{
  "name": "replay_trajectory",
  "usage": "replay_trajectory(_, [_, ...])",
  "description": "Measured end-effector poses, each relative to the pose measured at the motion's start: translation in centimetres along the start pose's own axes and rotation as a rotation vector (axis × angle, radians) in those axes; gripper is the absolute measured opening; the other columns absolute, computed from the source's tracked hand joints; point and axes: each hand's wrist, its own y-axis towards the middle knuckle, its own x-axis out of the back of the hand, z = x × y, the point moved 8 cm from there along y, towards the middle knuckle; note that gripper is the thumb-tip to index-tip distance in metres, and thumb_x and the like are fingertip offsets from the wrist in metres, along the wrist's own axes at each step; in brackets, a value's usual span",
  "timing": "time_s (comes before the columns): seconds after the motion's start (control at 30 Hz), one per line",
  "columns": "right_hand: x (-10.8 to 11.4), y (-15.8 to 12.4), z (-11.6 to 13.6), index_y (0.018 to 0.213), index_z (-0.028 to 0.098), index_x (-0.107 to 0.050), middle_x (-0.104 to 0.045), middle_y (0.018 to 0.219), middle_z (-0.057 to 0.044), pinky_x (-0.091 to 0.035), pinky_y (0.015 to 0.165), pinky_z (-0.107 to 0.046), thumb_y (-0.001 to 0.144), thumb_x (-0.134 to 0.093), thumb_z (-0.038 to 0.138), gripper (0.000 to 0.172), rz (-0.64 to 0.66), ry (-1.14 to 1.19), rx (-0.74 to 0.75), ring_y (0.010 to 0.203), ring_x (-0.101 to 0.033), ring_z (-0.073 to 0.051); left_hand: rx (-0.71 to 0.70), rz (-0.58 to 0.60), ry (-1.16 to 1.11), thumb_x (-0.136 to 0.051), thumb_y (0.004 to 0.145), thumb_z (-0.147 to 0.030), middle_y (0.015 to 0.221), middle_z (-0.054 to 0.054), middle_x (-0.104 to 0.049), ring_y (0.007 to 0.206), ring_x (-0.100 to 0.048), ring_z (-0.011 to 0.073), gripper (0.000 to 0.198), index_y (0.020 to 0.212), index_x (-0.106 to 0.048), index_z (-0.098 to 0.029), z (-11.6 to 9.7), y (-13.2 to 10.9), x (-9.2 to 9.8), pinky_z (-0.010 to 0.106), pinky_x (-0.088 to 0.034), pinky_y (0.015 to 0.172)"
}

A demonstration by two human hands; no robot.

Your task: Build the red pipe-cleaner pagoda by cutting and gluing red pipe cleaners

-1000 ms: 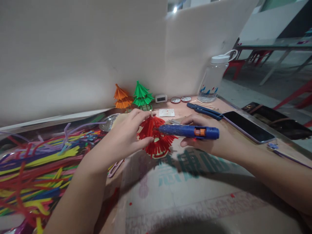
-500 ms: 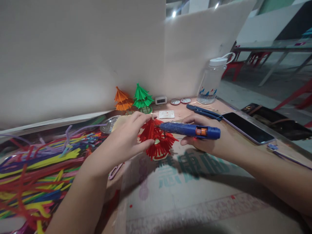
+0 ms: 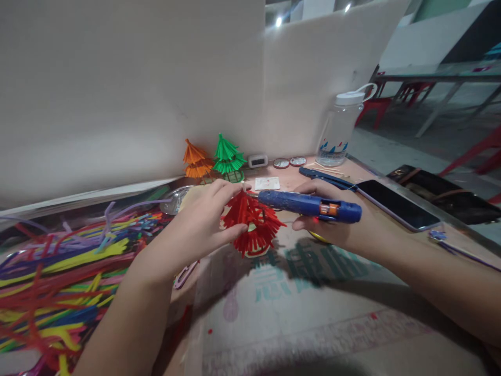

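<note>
While L hand point(image 3: 203, 216), half-curled, holds red tree point(image 3: 256, 241) just to its R, R hand point(image 3: 336, 230) wraps blue glue gun point(image 3: 291, 203), long axis near horiz, nozzle point(image 3: 261, 197) ptg L at tree's upper part (contact unclear). L hand nearer.

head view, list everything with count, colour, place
Red tree: one, red, centre
Glue gun: one, blue, centre
Other trees: two, orange and green, back
Strips: many, mixed, left
Clip: one, pink, left
Gadget: one, white, back
Discs: two, red-rimmed, back
Card: one, white, back
Bottle: one, clear, right
Tool: one, blue, right
Phone: one, black, right
Bag: one, black, right
Seats: several, red, right
Sheet: one, pale, front
Wall: one, pale, back
Left hand: one, bare, at red tree
Right hand: one, bare, around glue gun
</note>
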Motion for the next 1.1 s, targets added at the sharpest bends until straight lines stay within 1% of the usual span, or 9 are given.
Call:
replay_trajectory(0.1, [0.1,0.1,0.5,0.097,0.021,-0.063,-0.074,0.087,-0.001,-0.051,0.065,-0.028,0.080,-0.079,0.033,0.025,0.017,-0.002,0.039,0.073,-0.068,-0.018,-0.005,-0.005,-0.004,-0.066,0.094,-0.038,0.131,0.007,-0.056,0.117,-0.058,0.0225,0.054,0.142,-0.046,-0.025,0.1,0.0,0.0,0.037,-0.050,0.097])
replay_trajectory(0.2, [0.2,0.0,0.8,0.099,0.021,-0.064,-0.074,0.088,-0.001,-0.051,0.067,-0.028,0.081,-0.078,0.031,0.024,0.006,-0.019,0.093,0.076,-0.069,-0.017,-0.002,-0.006,0.002,-0.066,0.093,-0.040,0.131,0.007,-0.056,0.117,-0.057,0.0232,0.055,0.142,-0.046,-0.025,0.2,0.0,-0.1,0.038,-0.049,0.098])
replay_trajectory(0.3, [0.0,-0.1,0.4,0.100,0.021,-0.064,-0.074,0.091,-0.001,-0.053,0.069,-0.028,0.082,-0.077,0.030,0.024,0.017,-0.019,0.080,0.078,-0.070,-0.017,0.004,-0.003,-0.002,-0.066,0.094,-0.041,0.132,0.007,-0.055,0.119,-0.057,0.0233,0.055,0.142,-0.047,-0.026,0.3,0.0,-0.1,0.039,-0.048,0.100])
replay_trajectory(0.5, [0.2,-0.2,-0.3,0.103,0.021,-0.063,-0.074,0.095,-0.003,-0.052,0.065,-0.027,0.080,-0.081,0.038,0.035,-0.065,-0.014,0.096,0.074,-0.069,-0.016,0.002,-0.004,-0.003,-0.066,0.093,-0.040,0.131,0.008,-0.056,0.117,-0.058,0.0237,0.054,0.142,-0.047,-0.025,0.4,0.0,-0.2,0.039,-0.049,0.099])
replay_trajectory(0.63, [0.0,-0.3,-1.0,0.105,0.022,-0.062,-0.074,0.095,-0.002,-0.051,0.061,-0.026,0.077,-0.083,0.040,0.040,-0.064,-0.017,0.053,0.068,-0.067,-0.015,0.004,-0.008,-0.007,-0.067,0.093,-0.039,0.131,0.008,-0.056,0.118,-0.058,0.0240,0.054,0.141,-0.047,-0.025,0.3,0.0,-0.1,0.040,-0.049,0.100])
replay_trajectory(0.73, [0.0,-0.3,-1.3,0.105,0.023,-0.062,-0.073,0.095,-0.001,-0.049,0.059,-0.025,0.077,-0.082,0.035,0.036,-0.077,-0.043,0.022,0.066,-0.066,-0.014,0.009,-0.002,-0.007,-0.067,0.093,-0.039,0.131,0.008,-0.056,0.118,-0.059,0.0242,0.055,0.142,-0.047,-0.026,0.2,0.1,-0.1,0.040,-0.049,0.100])
replay_trajectory(0.83, [0.0,-0.3,-1.4,0.104,0.023,-0.063,-0.073,0.096,-0.002,-0.050,0.060,-0.027,0.077,-0.080,0.035,0.035,-0.092,-0.052,0.012,0.068,-0.067,-0.016,0.010,-0.003,-0.002,-0.066,0.093,-0.039,0.132,0.008,-0.056,0.119,-0.058,0.0245,0.054,0.142,-0.047,-0.026,0.1,0.0,-0.1,0.041,-0.049,0.101])
replay_trajectory(0.97, [-0.2,-0.2,-1.6,0.105,0.022,-0.063,-0.073,0.093,-0.003,-0.050,0.059,-0.030,0.077,-0.079,0.041,0.038,-0.055,-0.036,-0.035,0.068,-0.068,-0.019,0.022,0.006,0.006,-0.066,0.093,-0.039,0.131,0.007,-0.057,0.119,-0.058,0.0250,0.053,0.142,-0.048,-0.027,0.1,0.0,-0.2,0.041,-0.049,0.100])
replay_trajectory(1.1, [-0.4,-0.3,-1.7,0.101,0.022,-0.063,-0.073,0.091,-0.004,-0.051,0.058,-0.032,0.076,-0.078,0.043,0.036,-0.012,-0.048,-0.061,0.067,-0.067,-0.021,0.014,-0.006,0.014,-0.065,0.094,-0.041,0.133,0.007,-0.055,0.119,-0.058,0.0239,0.055,0.143,-0.045,-0.027,0.2,0.0,-0.1,0.040,-0.049,0.100])
